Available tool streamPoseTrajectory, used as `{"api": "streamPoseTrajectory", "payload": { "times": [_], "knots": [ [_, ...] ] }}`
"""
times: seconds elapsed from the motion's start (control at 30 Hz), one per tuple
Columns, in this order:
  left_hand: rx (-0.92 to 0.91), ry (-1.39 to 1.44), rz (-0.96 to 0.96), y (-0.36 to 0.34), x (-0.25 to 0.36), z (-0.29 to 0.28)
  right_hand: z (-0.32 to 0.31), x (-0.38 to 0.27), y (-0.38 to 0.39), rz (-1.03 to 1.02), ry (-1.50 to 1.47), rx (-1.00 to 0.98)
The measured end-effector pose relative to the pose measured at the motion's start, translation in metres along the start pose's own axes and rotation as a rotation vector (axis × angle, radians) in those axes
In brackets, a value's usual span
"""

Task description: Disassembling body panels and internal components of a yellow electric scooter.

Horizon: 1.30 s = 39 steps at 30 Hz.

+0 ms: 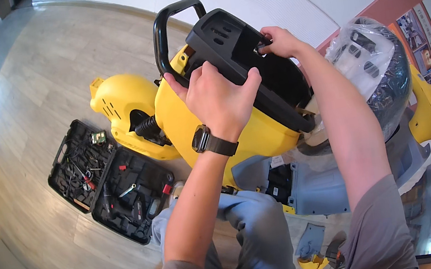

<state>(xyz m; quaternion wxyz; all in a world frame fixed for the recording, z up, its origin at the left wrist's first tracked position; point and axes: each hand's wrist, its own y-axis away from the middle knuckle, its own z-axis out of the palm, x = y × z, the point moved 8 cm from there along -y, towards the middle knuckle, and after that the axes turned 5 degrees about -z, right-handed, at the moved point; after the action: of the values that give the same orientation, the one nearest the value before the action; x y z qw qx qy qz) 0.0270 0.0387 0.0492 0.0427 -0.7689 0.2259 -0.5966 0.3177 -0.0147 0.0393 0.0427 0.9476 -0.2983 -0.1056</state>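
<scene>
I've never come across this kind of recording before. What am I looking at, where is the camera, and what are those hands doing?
There is no robot here: these are a person's own bare hands. The single picture comes from a wide fisheye camera worn on the head, looking down, so straight edges bend near the dark rim.

The left hand, with a watch at its wrist, is spread against a black housing on a yellow body. The right hand has its fingertips at the housing's recess; whether it holds something small there is unclear.

On the wooden floor, to the left, lies an open black tool case.
</scene>
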Motion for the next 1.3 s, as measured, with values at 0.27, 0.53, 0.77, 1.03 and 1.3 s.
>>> {"api": "streamPoseTrajectory", "payload": {
  "times": [0.27,0.53,0.77,1.03,1.3],
  "knots": [
    [-0.033,-0.038,0.037,0.001,0.005,0.006,0.001,0.014,0.011,0.105,-0.135,0.077],
    [-0.143,0.031,-0.028,-0.002,0.006,0.004,-0.016,-0.003,0.028,0.099,-0.052,0.109],
    [-0.283,0.637,0.117,-0.006,0.033,0.008,-0.081,-0.014,0.033,0.024,0.002,0.157],
    [-0.321,0.818,0.092,-0.032,0.114,0.003,-0.157,-0.018,0.049,0.026,-0.079,0.130],
    [-0.304,0.718,0.054,-0.030,0.117,0.003,-0.147,-0.028,0.056,0.024,0.110,0.336]
  ]
}}
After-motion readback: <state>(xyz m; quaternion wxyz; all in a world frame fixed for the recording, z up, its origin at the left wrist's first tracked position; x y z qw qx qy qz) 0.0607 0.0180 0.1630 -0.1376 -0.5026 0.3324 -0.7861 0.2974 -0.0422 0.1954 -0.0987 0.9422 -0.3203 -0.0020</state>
